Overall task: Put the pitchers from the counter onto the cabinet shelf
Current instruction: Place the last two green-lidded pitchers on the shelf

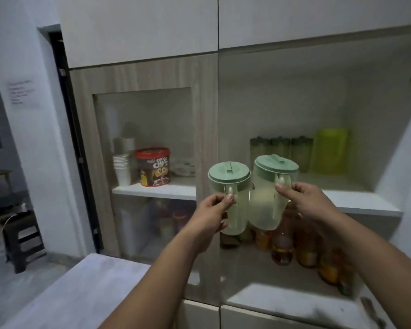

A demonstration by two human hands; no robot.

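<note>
Carrying two pale green lidded pitchers by their handles, the left hand (212, 207) grips one pitcher (230, 198) and the right hand (306, 201) the tilted other (268, 191), both aloft before the cabinet shelf (361, 201) front edge, apparently for placing; contents unclear; tumblers (280, 150) line its back.

white cabinet shelf (356, 200) — three dark tumblers (280, 150), yellow-green container (331, 153) at back
</note>
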